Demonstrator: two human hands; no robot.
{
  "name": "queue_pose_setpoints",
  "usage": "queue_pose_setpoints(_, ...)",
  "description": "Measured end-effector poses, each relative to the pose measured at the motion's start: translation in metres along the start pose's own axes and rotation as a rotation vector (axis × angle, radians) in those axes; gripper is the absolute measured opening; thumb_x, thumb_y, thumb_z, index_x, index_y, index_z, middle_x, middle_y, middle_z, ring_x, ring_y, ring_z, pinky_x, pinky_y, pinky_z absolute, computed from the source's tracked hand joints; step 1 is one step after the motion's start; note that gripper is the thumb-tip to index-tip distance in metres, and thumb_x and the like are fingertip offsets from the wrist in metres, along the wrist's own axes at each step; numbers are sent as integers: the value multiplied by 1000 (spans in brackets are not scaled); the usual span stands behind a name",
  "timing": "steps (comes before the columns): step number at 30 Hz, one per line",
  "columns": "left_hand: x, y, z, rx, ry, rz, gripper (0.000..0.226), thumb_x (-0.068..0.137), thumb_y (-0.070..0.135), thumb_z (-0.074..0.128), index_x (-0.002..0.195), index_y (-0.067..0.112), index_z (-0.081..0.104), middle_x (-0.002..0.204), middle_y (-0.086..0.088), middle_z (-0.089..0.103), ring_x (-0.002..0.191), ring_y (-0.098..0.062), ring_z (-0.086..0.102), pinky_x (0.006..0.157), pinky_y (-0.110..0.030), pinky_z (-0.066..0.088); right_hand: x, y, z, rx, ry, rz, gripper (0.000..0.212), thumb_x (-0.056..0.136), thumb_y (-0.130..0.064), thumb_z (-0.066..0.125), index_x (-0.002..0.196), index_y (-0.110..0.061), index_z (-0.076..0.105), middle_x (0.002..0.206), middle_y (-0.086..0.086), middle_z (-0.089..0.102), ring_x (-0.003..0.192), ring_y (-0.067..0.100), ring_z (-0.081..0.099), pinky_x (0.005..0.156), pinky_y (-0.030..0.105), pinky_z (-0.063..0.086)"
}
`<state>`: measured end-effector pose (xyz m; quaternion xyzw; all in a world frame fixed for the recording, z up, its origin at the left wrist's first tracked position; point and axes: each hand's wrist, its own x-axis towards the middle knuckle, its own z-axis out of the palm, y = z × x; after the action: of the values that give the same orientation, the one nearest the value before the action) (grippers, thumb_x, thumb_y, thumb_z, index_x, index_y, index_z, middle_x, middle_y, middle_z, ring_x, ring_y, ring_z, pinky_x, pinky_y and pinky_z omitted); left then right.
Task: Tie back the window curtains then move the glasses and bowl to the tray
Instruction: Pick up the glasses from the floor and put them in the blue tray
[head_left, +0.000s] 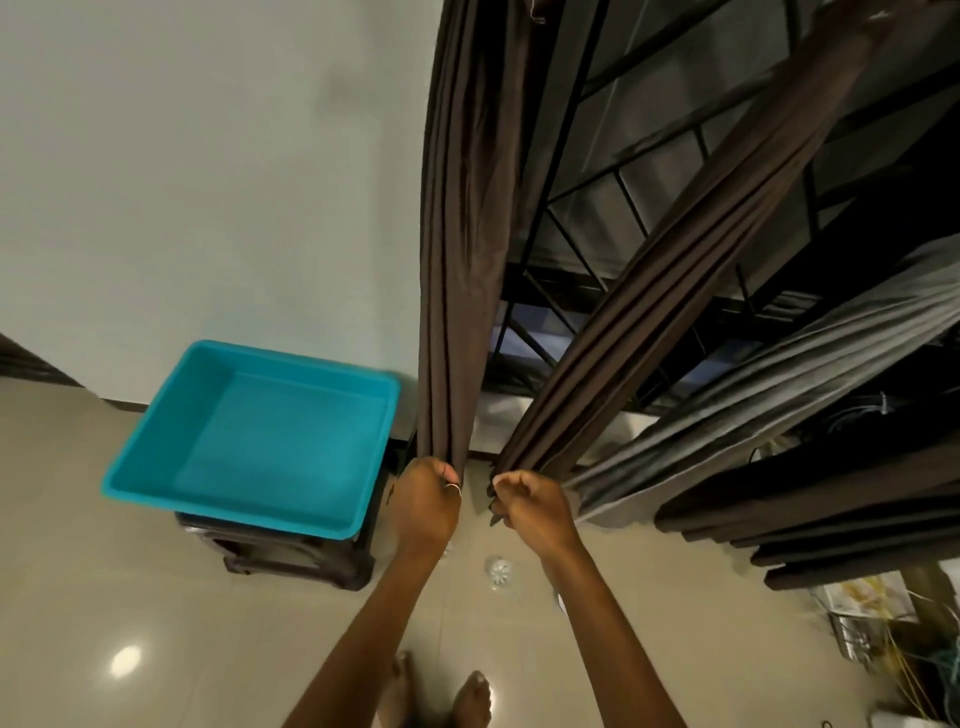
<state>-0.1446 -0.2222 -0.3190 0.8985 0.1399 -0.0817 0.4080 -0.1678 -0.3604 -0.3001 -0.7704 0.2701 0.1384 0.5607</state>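
Two dark brown curtain panels hang in front of a barred window (649, 182). The left curtain panel (462, 234) drops straight down, and my left hand (427, 501) is closed around its gathered lower end. The right curtain panel (675, 280) slants down from the upper right, with my right hand (530, 501) closed on its bunched lower end. The two hands are a short gap apart. A teal tray (249, 441) sits empty on a dark stool at the left. One clear glass (500, 571) stands on the floor between my forearms. No bowl is in view.
A dark stool (291, 551) carries the tray beside the pale wall (208, 182). A grey curtain (779, 395) and more dark folds (831, 519) hang at the right. Papers and cables (872, 613) lie on the floor at the lower right. My bare feet (467, 696) stand on glossy tiles.
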Motion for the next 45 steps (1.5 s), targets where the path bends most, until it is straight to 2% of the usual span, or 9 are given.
queue_pose_setpoints(3, 10, -16, 25, 65, -40, -12, 9, 91, 14, 66, 87, 21, 66, 99, -5, 70, 92, -20, 66, 74, -22, 45, 20, 28, 1, -3, -23, 61, 14, 97, -17, 62, 88, -22, 72, 86, -1, 73, 66, 1, 69, 61, 15, 49)
queue_pose_setpoints(8, 13, -64, 80, 231, -98, -57, 8, 96, 23, 61, 99, 21, 68, 100, 2, 72, 86, -8, 65, 77, -22, 54, 67, 93, 9, -57, -116, 154, 13, 98, -21, 62, 88, -25, 68, 95, -1, 73, 84, 13, 74, 72, 23, 54)
queue_pose_setpoints(15, 33, -138, 162, 195, -196, -140, 28, 92, 11, 68, 75, 32, 62, 96, 6, 71, 87, -7, 65, 76, -17, 49, 142, 190, 33, -270, -200, 166, 23, 100, -27, 60, 117, -12, 65, 114, 5, 72, 101, 23, 71, 92, 36, 57)
queue_pose_setpoints(18, 55, -175, 193, 184, -238, -163, 38, 89, 12, 73, 64, 36, 57, 89, 11, 68, 82, -4, 62, 64, -8, 38, 168, 226, 47, -308, -193, 140, 25, 101, -28, 59, 121, -14, 63, 123, 3, 70, 105, 18, 68, 83, 22, 54)
queue_pose_setpoints(20, 73, -196, 212, 183, -304, -153, 39, 89, 14, 74, 63, 37, 56, 93, 10, 70, 87, -7, 63, 67, -12, 42, 186, 249, 60, -349, -194, 106, 25, 101, -27, 58, 123, -15, 62, 127, 1, 69, 108, 15, 65, 71, 11, 42)
queue_pose_setpoints(24, 107, -242, 247, 221, -412, -133, 17, 88, 28, 75, 86, 34, 58, 109, 6, 71, 100, -14, 67, 92, -32, 54, 223, 296, 90, -399, -215, 84, 30, 102, -26, 57, 128, -13, 60, 131, 4, 67, 117, 20, 64, 79, 16, 41)
queue_pose_setpoints(30, 138, -328, 299, 227, -515, -219, 24, 93, 33, 68, 114, 22, 64, 117, 0, 71, 99, -22, 71, 92, -42, 58, 276, 371, 139, -492, -234, 106, 29, 102, -28, 55, 125, -10, 62, 128, 8, 68, 118, 26, 64, 95, 32, 51)
queue_pose_setpoints(38, 160, -439, 373, 368, -597, -277, 41, 99, 40, 58, 132, 15, 54, 126, -4, 69, 116, -24, 65, 99, -37, 52, 329, 470, 201, -583, -261, 99, 31, 101, -23, 52, 126, -7, 62, 124, 11, 70, 115, 29, 64, 90, 30, 49)
queue_pose_setpoints(45, 190, -479, 429, 353, -517, -352, 47, 102, 42, 49, 142, 18, 42, 121, -9, 69, 105, -29, 69, 93, -46, 57, 372, 520, 241, -583, -192, 112, 38, 102, -28, 54, 130, -2, 52, 125, 19, 66, 115, 36, 65, 83, 33, 49)
